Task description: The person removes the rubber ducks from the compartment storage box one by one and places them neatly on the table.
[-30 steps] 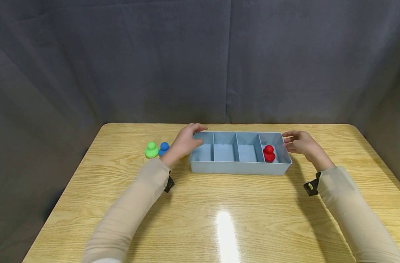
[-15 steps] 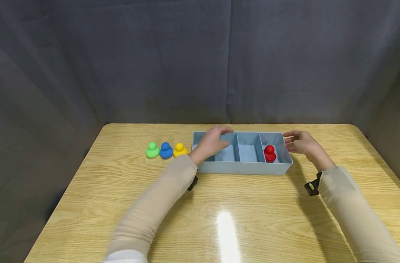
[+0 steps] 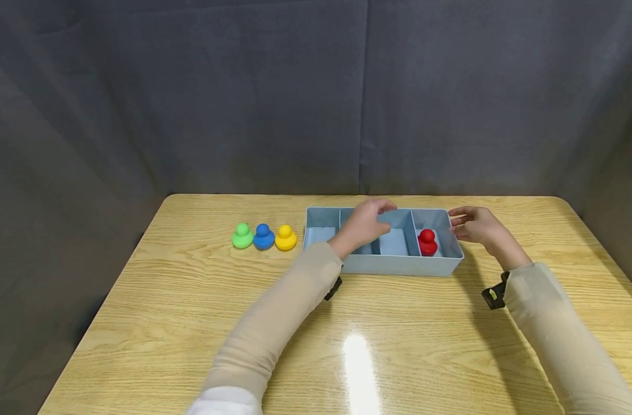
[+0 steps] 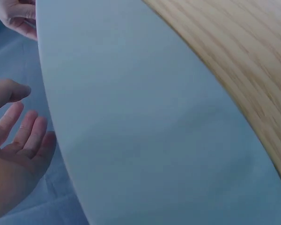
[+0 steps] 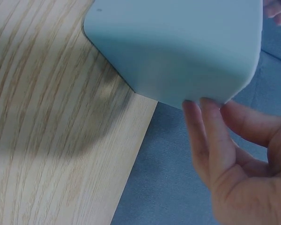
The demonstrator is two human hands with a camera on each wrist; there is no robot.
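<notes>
While red duck (image 3: pixel 427 241) is sitting in tray (image 3: pixel 388 266), green, blue, yellow ducks (image 3: pixel 264 237) are waiting on tabletop (image 3: pixel 191 300); left hand (image 3: pixel 365 222) hovering, grip relaxed, empty; right hand (image 3: pixel 477 225) touching tray end, fingers loose.

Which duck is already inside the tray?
The red duck. It sits in the tray's rightmost compartment; the green, blue and yellow ducks stand outside on the table.

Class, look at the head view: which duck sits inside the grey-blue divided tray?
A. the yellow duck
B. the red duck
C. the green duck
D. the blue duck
B: the red duck stands in the rightmost compartment of the tray, while the green duck, blue duck and yellow duck stand in a row on the table to its left.
</notes>
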